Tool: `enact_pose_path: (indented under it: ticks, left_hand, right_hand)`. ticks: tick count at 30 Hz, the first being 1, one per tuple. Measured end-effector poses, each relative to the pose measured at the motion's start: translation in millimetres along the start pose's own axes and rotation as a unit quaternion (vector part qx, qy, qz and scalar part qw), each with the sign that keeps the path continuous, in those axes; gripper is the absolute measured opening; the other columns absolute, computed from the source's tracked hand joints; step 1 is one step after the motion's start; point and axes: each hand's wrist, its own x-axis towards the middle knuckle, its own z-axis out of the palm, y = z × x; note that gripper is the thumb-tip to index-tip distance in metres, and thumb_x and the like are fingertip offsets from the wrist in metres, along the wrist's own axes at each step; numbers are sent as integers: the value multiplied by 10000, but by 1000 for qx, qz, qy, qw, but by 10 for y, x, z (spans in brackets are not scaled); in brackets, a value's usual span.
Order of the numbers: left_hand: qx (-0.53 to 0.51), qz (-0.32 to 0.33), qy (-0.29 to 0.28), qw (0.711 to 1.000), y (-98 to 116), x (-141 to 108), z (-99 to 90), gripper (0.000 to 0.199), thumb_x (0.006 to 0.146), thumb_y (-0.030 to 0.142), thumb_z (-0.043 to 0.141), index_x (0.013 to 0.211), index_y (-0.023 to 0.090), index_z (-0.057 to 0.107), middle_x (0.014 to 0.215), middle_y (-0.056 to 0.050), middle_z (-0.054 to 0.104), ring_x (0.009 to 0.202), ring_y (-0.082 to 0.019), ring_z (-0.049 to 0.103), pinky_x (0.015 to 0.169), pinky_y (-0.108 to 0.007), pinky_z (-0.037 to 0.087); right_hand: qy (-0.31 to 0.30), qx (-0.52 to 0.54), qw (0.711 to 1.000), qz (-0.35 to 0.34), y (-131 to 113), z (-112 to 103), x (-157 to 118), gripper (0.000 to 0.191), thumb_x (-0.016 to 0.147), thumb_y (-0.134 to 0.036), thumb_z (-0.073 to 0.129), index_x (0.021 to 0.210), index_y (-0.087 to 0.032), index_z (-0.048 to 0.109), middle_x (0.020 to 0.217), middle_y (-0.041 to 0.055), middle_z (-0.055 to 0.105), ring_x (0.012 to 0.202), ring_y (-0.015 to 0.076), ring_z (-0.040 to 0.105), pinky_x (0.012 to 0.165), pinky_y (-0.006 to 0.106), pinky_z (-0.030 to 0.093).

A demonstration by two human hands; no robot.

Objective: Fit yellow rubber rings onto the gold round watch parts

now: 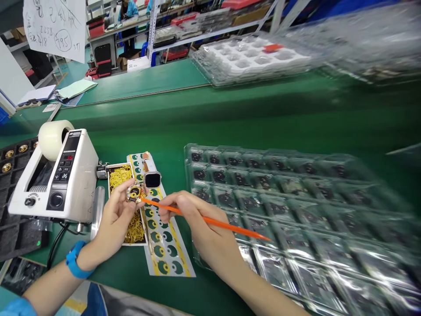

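Between the thumb and fingers of my left hand (118, 210) is a small round gold-rimmed watch case (134, 192) with yellow and dark parts inside. My right hand (194, 215) grips a thin orange plastic stick (223, 224), whose tip touches or nearly touches the case's edge. Beneath the hands lies a white box (144, 242) of yellow rings (134, 230). Beside it is a sheet (158, 271) of dark and yellow round stickers. A square-faced smartwatch (152, 179) rests on the sheet's upper part.
A white tape dispenser (79, 175) stands left, by a black tray (16, 193) with gold round parts. Clear plastic trays (263, 193) of small dark parts cover the right side. More trays (250, 57) sit on the rear ledge. A handwritten paper (54, 26) hangs upper left.
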Motion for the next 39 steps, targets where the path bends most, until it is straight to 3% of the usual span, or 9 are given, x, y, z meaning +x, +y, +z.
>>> enact_pose_path:
  ticks: [7,11,15,17,19,22,25,28,39]
  left_hand:
    - [-9,-14,19,1000,8,14,22,351,880,277,601,1224,245,540,1285,-67,590,1158,-214,573,987,-336,501]
    - [-23,-25,44,998,32,27,3,426,852,309,633,1256,217,534,1188,-91,650,1072,-226,620,932,-350,523]
    - [-71,-48,62,994,79,41,-19,448,835,262,637,1267,208,529,1048,-64,697,1034,-210,641,952,-358,503]
    - [-88,-57,68,992,96,48,-28,445,825,238,639,1256,204,533,1024,-51,701,1042,-208,641,984,-372,486]
    - [-93,-59,75,991,100,54,-32,440,814,226,642,1241,198,540,1010,-46,703,1049,-212,641,1006,-386,475]
    - [-94,-60,75,991,88,60,-29,434,802,220,643,1226,197,553,1038,-48,701,1051,-212,643,1025,-398,467]
    - [-88,-69,52,992,78,53,-15,424,801,237,650,1217,205,576,1046,-48,703,1011,-207,659,1000,-406,497]
    - [-94,-83,10,992,84,36,0,421,803,271,671,1213,214,593,1041,-55,713,989,-213,664,960,-418,530]
    - [-92,-102,-54,989,38,15,38,515,784,384,737,1246,218,583,997,-56,697,925,-182,660,949,-344,508]
  right_hand:
    - [4,29,999,-16,82,39,-2,305,943,-376,509,752,-179,642,652,24,673,566,145,658,536,239,569]
    - [-8,-84,985,-148,99,56,-21,98,890,-169,582,818,-189,645,728,19,693,636,137,672,579,219,569]
    - [-80,-203,899,-379,142,36,5,146,920,-66,501,923,-134,631,799,88,695,754,171,672,654,271,585]
    - [-109,-270,849,-441,164,15,21,205,943,-57,426,945,-113,623,816,116,702,798,206,675,647,309,594]
    - [-119,-298,826,-463,169,-3,24,222,953,-64,402,963,-112,619,837,121,709,806,215,678,647,327,600]
    - [-87,-244,861,-438,129,-16,0,125,928,-80,504,971,-133,609,784,86,700,732,178,674,640,292,598]
    - [-10,-183,917,-354,67,-16,-39,147,887,-66,569,963,-181,619,760,45,691,687,155,676,614,257,581]
    - [57,-158,946,-278,39,-10,-55,165,871,-78,589,915,-227,643,761,6,696,649,142,674,578,235,563]
    - [96,-138,965,-201,78,64,-21,123,857,-131,610,813,-217,687,701,-1,714,572,149,680,545,229,579]
